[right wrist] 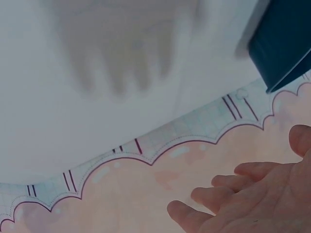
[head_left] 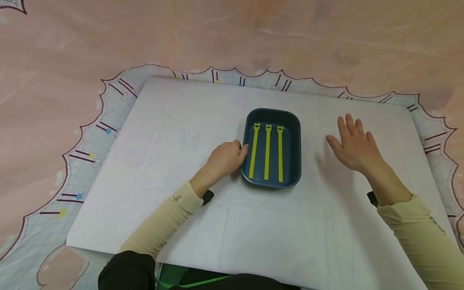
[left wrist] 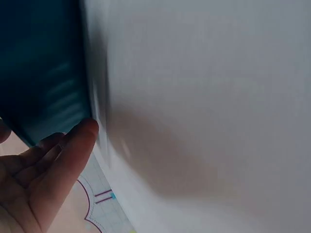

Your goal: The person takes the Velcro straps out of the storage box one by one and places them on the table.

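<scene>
A dark blue rectangular tray (head_left: 294,161) stands on the white tabletop, with three yellow cable straps lying side by side in it. These are the left strap (head_left: 254,153), the middle strap (head_left: 267,153) and the right strap (head_left: 280,155), slotted heads toward the far end. My left hand (head_left: 226,158) grips the tray's left side, thumb at the rim. In the left wrist view, the fingers (left wrist: 73,155) lie against the tray's outer wall (left wrist: 43,73). To the right of the tray, my right hand (head_left: 355,147) hovers above the table, fingers straight and spread, holding nothing.
A white sheet covers the tabletop (head_left: 163,161). Beyond its edges lies a patterned cloth (head_left: 217,36) in peach with a scalloped pale border. The right hand's shadow falls on the white surface.
</scene>
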A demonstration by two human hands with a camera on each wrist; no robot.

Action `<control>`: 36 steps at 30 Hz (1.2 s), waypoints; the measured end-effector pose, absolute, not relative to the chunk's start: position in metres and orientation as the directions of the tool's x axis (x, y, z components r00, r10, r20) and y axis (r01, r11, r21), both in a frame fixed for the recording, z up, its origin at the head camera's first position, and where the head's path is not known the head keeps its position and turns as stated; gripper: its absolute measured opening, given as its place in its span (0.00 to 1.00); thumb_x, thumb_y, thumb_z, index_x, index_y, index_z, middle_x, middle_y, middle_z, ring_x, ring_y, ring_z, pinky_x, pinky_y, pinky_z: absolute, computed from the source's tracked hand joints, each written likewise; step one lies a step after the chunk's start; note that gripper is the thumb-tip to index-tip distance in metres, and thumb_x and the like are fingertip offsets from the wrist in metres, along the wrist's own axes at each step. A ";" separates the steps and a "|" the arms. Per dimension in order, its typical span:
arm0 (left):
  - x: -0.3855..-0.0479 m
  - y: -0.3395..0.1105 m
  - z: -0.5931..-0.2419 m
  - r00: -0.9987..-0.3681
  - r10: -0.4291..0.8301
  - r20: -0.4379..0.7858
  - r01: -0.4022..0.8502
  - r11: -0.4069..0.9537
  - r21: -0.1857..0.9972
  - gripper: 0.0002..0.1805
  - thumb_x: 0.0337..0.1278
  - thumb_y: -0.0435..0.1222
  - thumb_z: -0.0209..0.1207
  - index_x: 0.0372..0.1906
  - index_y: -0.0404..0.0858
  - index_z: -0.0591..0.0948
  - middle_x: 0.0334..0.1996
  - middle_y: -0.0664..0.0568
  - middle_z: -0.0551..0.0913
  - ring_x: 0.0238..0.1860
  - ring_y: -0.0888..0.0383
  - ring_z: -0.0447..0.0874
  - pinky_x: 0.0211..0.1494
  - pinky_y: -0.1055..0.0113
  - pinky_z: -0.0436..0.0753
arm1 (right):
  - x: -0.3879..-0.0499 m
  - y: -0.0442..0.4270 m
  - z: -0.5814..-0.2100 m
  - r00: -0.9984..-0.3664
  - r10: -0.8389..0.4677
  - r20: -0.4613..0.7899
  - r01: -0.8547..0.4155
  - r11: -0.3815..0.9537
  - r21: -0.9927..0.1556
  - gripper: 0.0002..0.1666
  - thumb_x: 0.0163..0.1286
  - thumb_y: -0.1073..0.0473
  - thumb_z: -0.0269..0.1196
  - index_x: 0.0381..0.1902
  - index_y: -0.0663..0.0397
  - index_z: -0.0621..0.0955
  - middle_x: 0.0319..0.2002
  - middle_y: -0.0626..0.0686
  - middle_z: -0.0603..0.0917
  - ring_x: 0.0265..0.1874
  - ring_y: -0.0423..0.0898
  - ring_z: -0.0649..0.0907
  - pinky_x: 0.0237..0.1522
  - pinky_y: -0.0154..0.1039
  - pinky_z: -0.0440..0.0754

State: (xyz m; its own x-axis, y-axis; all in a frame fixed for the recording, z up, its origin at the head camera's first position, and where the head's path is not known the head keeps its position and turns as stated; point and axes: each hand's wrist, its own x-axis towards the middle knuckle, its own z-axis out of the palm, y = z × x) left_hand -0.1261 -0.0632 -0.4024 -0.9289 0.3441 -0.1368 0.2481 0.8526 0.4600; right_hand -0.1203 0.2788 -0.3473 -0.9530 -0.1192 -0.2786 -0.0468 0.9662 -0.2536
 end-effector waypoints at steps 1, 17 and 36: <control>-0.123 -0.062 -0.403 -0.930 0.340 -0.142 0.242 0.854 0.461 0.22 0.75 0.46 0.43 0.29 0.35 0.75 0.20 0.48 0.75 0.20 0.53 0.74 0.24 0.63 0.71 | -0.121 0.279 -0.347 -0.953 -0.119 -0.278 -0.047 0.967 -0.252 0.46 0.77 0.36 0.32 0.75 0.65 0.35 0.74 0.66 0.29 0.72 0.68 0.33 0.65 0.70 0.36; -0.109 -0.057 -0.407 -0.933 0.325 -0.155 0.229 0.867 0.442 0.24 0.70 0.42 0.46 0.15 0.40 0.72 0.13 0.52 0.69 0.14 0.55 0.69 0.18 0.65 0.66 | -0.123 0.277 -0.346 -0.955 -0.129 -0.266 -0.060 0.966 -0.251 0.46 0.77 0.37 0.33 0.75 0.65 0.36 0.74 0.66 0.30 0.72 0.68 0.34 0.65 0.70 0.36; -0.108 -0.056 -0.406 -0.930 0.338 -0.143 0.243 0.860 0.450 0.24 0.68 0.38 0.46 0.11 0.43 0.67 0.10 0.55 0.63 0.13 0.59 0.61 0.16 0.68 0.61 | -0.138 0.250 -0.334 -0.923 -0.206 -0.325 -0.143 0.967 -0.209 0.46 0.77 0.37 0.36 0.76 0.64 0.41 0.75 0.67 0.38 0.72 0.69 0.41 0.66 0.69 0.40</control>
State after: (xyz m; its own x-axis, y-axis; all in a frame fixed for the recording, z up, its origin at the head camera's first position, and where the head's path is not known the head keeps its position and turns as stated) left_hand -0.1083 -0.0559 -0.4062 -0.9303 0.3376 -0.1432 0.2427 0.8596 0.4498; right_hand -0.1377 0.2496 -0.3341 -0.9231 -0.2063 -0.3245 -0.1428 0.9675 -0.2089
